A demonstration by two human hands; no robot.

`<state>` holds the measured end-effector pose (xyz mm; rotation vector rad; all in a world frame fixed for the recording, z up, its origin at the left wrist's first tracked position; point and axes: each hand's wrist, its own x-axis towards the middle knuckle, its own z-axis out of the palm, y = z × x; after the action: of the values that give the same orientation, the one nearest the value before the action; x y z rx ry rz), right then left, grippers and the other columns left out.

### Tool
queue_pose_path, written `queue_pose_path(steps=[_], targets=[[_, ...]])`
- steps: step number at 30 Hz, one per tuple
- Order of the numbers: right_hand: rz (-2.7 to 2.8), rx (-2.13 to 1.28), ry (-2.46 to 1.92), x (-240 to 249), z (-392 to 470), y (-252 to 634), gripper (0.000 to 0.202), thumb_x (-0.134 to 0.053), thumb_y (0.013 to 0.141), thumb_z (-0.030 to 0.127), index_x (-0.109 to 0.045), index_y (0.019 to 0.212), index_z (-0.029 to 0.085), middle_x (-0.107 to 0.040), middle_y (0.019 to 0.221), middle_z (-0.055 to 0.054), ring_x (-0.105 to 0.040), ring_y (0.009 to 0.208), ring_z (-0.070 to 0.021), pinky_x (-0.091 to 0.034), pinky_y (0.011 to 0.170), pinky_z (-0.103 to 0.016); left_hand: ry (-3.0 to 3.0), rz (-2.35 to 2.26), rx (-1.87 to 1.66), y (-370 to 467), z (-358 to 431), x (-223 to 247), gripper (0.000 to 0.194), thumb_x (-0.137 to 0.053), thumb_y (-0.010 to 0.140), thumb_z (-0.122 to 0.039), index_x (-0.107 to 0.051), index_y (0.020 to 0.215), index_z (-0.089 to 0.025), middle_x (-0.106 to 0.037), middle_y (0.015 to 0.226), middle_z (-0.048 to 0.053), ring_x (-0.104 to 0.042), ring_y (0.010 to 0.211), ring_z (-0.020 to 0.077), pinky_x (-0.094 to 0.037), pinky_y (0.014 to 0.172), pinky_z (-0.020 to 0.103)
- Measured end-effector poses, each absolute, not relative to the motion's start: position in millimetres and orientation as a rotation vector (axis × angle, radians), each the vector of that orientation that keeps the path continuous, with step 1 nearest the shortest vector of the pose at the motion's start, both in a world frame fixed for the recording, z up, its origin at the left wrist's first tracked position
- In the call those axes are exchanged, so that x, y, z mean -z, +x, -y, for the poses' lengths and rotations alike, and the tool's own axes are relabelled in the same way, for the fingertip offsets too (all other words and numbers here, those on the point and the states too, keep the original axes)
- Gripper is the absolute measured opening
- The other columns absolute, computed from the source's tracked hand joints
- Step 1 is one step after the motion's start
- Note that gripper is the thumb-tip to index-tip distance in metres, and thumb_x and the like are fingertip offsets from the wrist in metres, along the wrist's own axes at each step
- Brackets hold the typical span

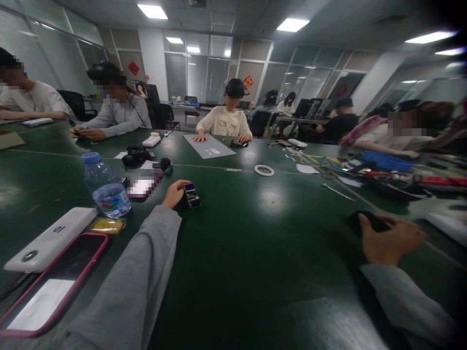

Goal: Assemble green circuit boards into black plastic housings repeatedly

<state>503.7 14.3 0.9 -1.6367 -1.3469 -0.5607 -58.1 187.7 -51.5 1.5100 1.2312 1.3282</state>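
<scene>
My left hand [174,193] reaches forward over the green table, its fingers closed on the left edge of a small electronic device [192,198]. The device has a little dark screen at its top and what looks like a bare circuit board below. Over at the right, my right hand [392,239] grips a dark, rounded object [374,222]. That object is blurred and partly covered by the fingers, so its kind is unclear.
On my left are a water bottle [105,187], a yellow packet [108,225], a white power bank [51,239] and a pink-edged phone [54,287]. A white tape ring [264,170] lies ahead. Tangled cables [365,175] spread at right. Several people sit around the table.
</scene>
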Motion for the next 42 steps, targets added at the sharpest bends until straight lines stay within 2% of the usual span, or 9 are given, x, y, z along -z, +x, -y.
queue_pose_path(steps=[7, 10, 12, 15, 20, 25, 30, 37, 42], targets=[[1.835, 0.179, -1.394, 16, -69, 342, 0.042, -0.038, 0.094, 0.045, -0.053, 0.062, 0.021, -0.050, 0.070, -0.006, -0.051, 0.082, -0.0238, -0.039, 0.084, -0.043, 1.593, -1.185, -1.237, -54, -176, 39, 0.032, -0.064, 0.062, -0.017, -0.067, 0.094, -0.014, -0.069, 0.094, 0.009, -0.064, 0.090, 0.0232, -0.045, 0.089, 0.042], [1.943, 0.017, -1.224, 14, -77, 241, 0.028, -0.042, 0.094, 0.042, -0.058, 0.100, 0.020, -0.056, 0.097, -0.008, -0.051, 0.095, -0.0235, -0.042, 0.086, -0.039, 1.654, -1.162, -1.179, -52, -174, 35, 0.036, -0.065, 0.060, -0.015, -0.066, 0.096, -0.014, -0.069, 0.096, 0.009, -0.063, 0.093, 0.0231, -0.043, 0.092, 0.042], [1.989, -0.017, -1.158, 15, -81, 188, 0.043, -0.053, 0.089, 0.044, -0.049, 0.121, 0.017, -0.051, 0.114, -0.012, -0.046, 0.108, -0.0256, -0.040, 0.093, -0.041, 1.674, -1.155, -1.155, -50, -174, 35, 0.038, -0.063, 0.059, -0.014, -0.066, 0.098, -0.013, -0.069, 0.098, 0.009, -0.062, 0.094, 0.0223, -0.042, 0.093, 0.041], [2.057, -0.050, -1.159, 18, -90, 140, 0.060, -0.064, 0.081, 0.038, -0.041, 0.131, 0.015, -0.046, 0.121, -0.015, -0.045, 0.112, -0.0279, -0.041, 0.094, -0.043, 1.707, -1.128, -1.151, -50, -177, 38, 0.039, -0.062, 0.059, -0.013, -0.065, 0.098, -0.013, -0.069, 0.100, 0.009, -0.062, 0.094, 0.0218, -0.043, 0.092, 0.039], [1.975, -0.312, -1.158, 27, -109, 132, 0.046, -0.059, 0.081, 0.022, -0.047, 0.125, 0.020, -0.054, 0.112, -0.009, -0.052, 0.103, -0.0216, -0.044, 0.091, -0.038, 1.703, -1.081, -1.098, -51, -180, 37, 0.039, -0.063, 0.059, -0.014, -0.066, 0.097, -0.013, -0.069, 0.099, 0.008, -0.062, 0.093, 0.0215, -0.043, 0.092, 0.039], [1.473, -0.889, -1.130, 30, -124, 144, 0.043, -0.065, 0.076, 0.031, -0.053, 0.116, 0.019, -0.061, 0.092, -0.003, -0.059, 0.083, -0.0161, -0.048, 0.079, -0.031, 1.652, -1.094, -1.083, -48, -175, 31, 0.035, -0.066, 0.066, -0.027, -0.067, 0.098, -0.014, -0.069, 0.101, 0.009, -0.061, 0.095, 0.0213, -0.041, 0.094, 0.039], [1.046, -1.480, -0.889, 21, -134, 161, 0.046, -0.071, 0.071, 0.034, -0.055, 0.110, 0.016, -0.063, 0.094, -0.004, -0.062, 0.082, -0.0161, -0.052, 0.072, -0.027, 1.582, -1.108, -1.083, -46, -169, 22, 0.047, -0.065, 0.071, -0.048, -0.066, 0.101, -0.013, -0.068, 0.101, 0.011, -0.060, 0.097, 0.0230, -0.042, 0.090, 0.037], [0.805, -1.864, -0.702, 10, -135, 181, 0.030, -0.054, 0.085, 0.034, -0.056, 0.107, 0.013, -0.065, 0.093, -0.011, -0.064, 0.083, -0.0189, -0.056, 0.065, -0.027, 1.195, -0.874, -1.138, -21, -162, 20, 0.053, -0.057, 0.077, -0.054, -0.057, 0.121, -0.023, -0.058, 0.125, 0.009, -0.058, 0.104, 0.0215, -0.041, 0.089, 0.036], [0.829, -2.035, -0.665, 11, -133, 184, 0.034, -0.043, 0.090, 0.039, -0.058, 0.104, 0.011, -0.065, 0.091, -0.010, -0.064, 0.077, -0.0153, -0.056, 0.063, -0.023, 1.145, -0.589, -1.056, 2, -147, 21, 0.064, -0.069, 0.070, -0.047, -0.053, 0.124, -0.018, -0.060, 0.116, 0.013, -0.060, 0.099, 0.0203, -0.042, 0.090, 0.035]])
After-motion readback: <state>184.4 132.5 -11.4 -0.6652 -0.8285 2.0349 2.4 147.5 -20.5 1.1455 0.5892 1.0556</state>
